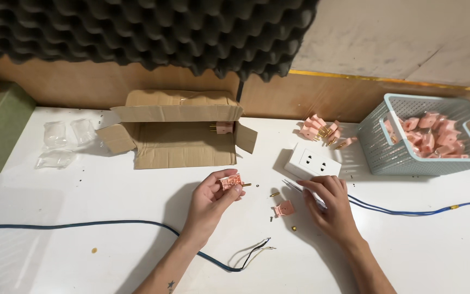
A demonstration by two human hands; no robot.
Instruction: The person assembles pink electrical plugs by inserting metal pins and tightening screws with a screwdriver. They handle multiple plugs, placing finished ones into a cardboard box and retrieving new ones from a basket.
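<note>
The left hand point(209, 198) pinches a small pink plug half point(230, 182) just above the white table point(110, 190), with a shiny gold pin poking out; it is best held steady and level, so the tiny parts stay put; the right hand point(330, 204) lies flat and loose on the table, gripping nothing, beside another hard pink piece point(284, 208) and near the smooth, boxy white socket point(312, 161).

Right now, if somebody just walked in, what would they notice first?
Probably the pink plug half pinched in the left hand at the middle of the white table, with small brass bits scattered beside it. Next, the pale blue basket at the right, heaped with more pink plug parts. Then the open cardboard box lying behind the hands.
</note>
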